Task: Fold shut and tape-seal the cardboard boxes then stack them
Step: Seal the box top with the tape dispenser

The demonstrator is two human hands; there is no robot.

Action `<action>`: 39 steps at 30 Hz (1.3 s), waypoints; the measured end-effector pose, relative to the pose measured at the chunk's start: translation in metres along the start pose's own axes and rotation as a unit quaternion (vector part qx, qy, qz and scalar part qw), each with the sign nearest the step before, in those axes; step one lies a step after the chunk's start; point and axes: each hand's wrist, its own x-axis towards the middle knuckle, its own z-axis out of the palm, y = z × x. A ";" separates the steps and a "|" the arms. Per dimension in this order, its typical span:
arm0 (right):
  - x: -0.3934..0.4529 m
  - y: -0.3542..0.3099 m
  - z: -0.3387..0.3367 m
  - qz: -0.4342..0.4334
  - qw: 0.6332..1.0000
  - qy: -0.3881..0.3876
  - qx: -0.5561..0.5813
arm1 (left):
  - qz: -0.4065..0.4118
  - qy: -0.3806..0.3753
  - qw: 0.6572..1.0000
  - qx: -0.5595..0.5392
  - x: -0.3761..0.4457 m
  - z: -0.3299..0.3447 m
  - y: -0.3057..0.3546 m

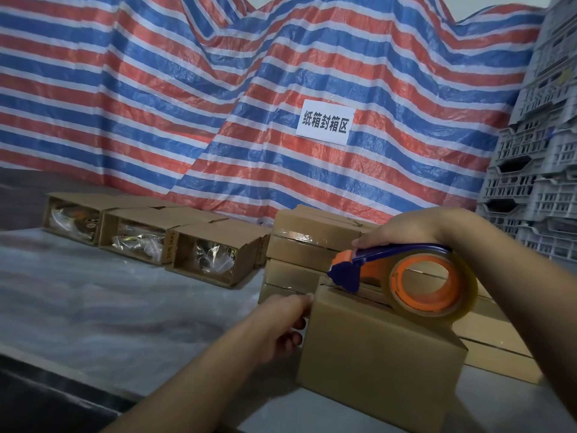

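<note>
A closed cardboard box [374, 354] stands on the table near me. My right hand [418, 228] grips a blue and orange tape dispenser [402, 276] with a clear tape roll, its blade end pressed on the box's top seam at the far left edge. My left hand [281, 326] holds the box's left side, thumb on the top corner. Behind it rises a stack of sealed boxes [299, 254]. Three open boxes [206, 254] lie on their sides at the left, showing plastic-wrapped contents.
The table [93, 307] has a shiny grey cover. A red, white and blue striped tarp [187, 104] with a white paper sign [324, 121] hangs behind. Grey plastic crates [537, 151] are stacked at the right. More flat sealed boxes [499, 339] lie to the right.
</note>
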 end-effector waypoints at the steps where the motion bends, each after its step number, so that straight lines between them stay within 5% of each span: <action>1: 0.000 0.000 0.000 0.000 1.000 0.002 -0.004 | 0.000 -0.001 1.000 0.019 0.001 0.000 -0.001; 6: 0.000 0.001 -0.001 0.003 1.000 -0.002 0.003 | 0.064 0.056 0.967 0.239 0.005 -0.008 -0.004; 11: 0.003 0.002 0.000 0.001 1.000 -0.001 0.002 | 0.215 0.124 0.952 0.177 -0.002 -0.015 0.026; 18: 0.005 0.000 0.000 0.024 0.999 -0.018 0.021 | 0.097 -0.007 0.981 0.170 -0.009 0.005 0.043; 31: -0.039 0.040 -0.017 0.091 0.994 -0.054 0.031 | 0.118 0.017 0.962 0.245 -0.010 -0.001 0.048; 39: -0.046 0.088 0.008 0.093 0.996 -0.003 0.017 | 0.141 0.048 0.945 0.291 -0.010 0.001 0.050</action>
